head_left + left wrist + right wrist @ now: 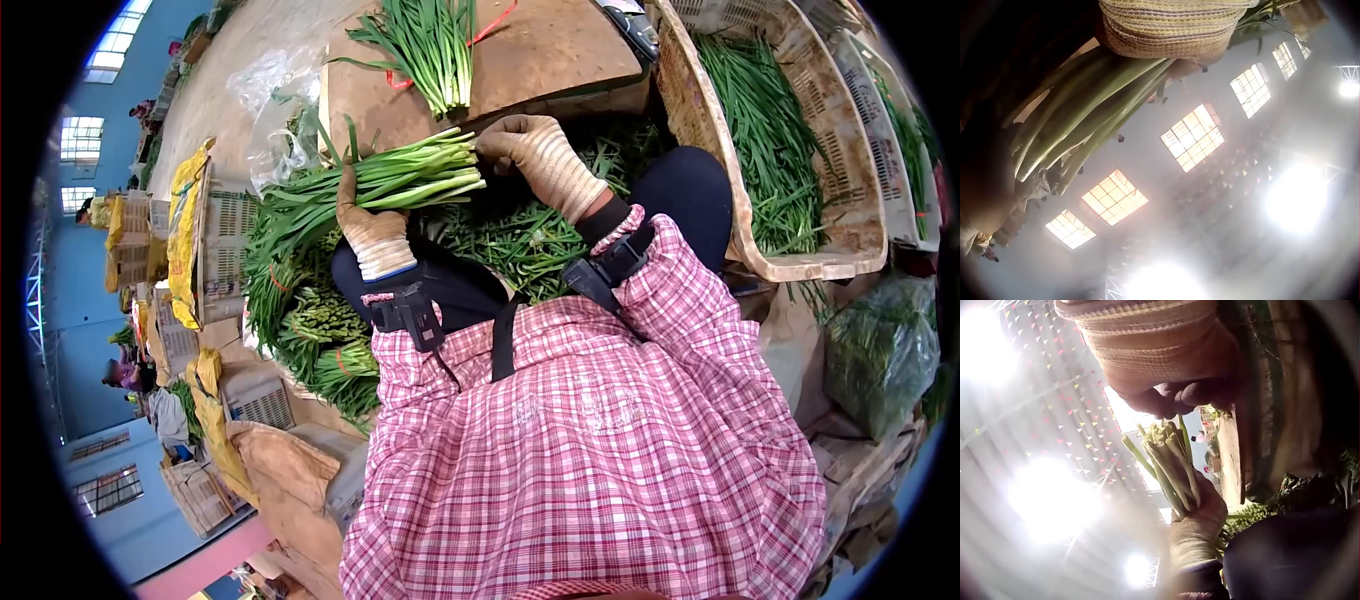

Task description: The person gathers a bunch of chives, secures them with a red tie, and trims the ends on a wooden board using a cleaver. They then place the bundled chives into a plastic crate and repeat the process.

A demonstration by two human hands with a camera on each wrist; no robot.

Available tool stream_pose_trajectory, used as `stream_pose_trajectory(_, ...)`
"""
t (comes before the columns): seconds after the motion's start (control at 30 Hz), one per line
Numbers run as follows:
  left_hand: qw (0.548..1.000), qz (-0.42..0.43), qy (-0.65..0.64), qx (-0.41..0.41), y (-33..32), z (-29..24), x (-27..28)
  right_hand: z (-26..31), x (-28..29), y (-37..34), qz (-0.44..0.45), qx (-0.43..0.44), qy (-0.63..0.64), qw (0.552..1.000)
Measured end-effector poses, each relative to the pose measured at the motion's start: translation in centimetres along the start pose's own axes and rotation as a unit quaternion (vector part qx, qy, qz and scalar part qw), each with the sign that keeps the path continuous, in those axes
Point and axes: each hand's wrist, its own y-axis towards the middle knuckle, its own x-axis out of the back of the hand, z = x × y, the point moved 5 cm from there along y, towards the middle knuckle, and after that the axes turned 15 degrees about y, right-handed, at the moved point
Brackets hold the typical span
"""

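My gloved left hand grips a bunch of garlic chives, pale stalk ends to the right and leaves trailing left. In the left wrist view, the stalks stick out below the knitted glove. Right at the cut ends is my gloved right hand, fingers bent. The right wrist view has its curled fingers just above the stalk ends; I cannot tell whether they pinch a stalk. Another bunch lies on a brown board with a red tie beneath it.
Loose greens fill the space around my knees. Tied bunches pile up at the left. A dirty plastic crate of chives stands at the right, near a clear bag of greens. Clear plastic lies beyond my left hand.
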Motion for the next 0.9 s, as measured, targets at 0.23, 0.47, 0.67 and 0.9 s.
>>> stream_pose_trajectory(0.23,0.994,0.076,-0.001,-0.074,1.2,-7.2,3.5,5.8,11.6,0.6,-0.099,0.307,-0.219,0.921)
stream_pose_trajectory(0.47,0.991,0.022,0.004,-0.131,0.4,-9.6,3.7,11.1,9.3,0.2,-0.124,0.204,-0.602,0.762)
stream_pose_trajectory(0.67,0.989,0.073,-0.087,-0.100,-1.2,-2.6,-2.5,7.0,-9.9,-2.1,0.043,0.263,-0.658,0.705)
stream_pose_trajectory(0.9,0.979,0.114,-0.139,-0.094,-2.1,1.6,-4.3,1.3,-6.8,1.3,-0.002,0.379,-0.710,0.594)
